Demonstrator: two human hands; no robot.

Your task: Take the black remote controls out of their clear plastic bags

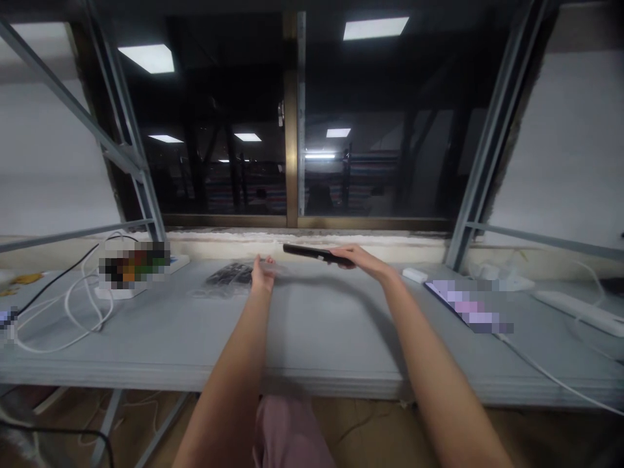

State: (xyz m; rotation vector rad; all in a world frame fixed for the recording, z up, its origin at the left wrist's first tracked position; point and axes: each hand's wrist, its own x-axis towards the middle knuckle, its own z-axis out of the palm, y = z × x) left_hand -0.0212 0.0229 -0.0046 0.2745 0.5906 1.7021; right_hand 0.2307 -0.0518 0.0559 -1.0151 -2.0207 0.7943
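Observation:
My right hand (359, 256) is closed around one end of a slim, flat black object (312, 252). It is held nearly level above the table and seen almost edge-on, so its exact kind does not show. My left hand (263, 274) is at a crumpled clear plastic bag (229, 276) with dark contents. Its fingers look closed on the bag's right part, though they are small and somewhat blurred. What lies inside the bag cannot be made out.
On the grey table (331, 325), a lit phone-like screen (463, 305) with a white cable and a small white block (414, 275) lie to the right. A white power strip (580, 311) is farther right. Looped white cables (73, 318) lie at left. Metal posts flank the window.

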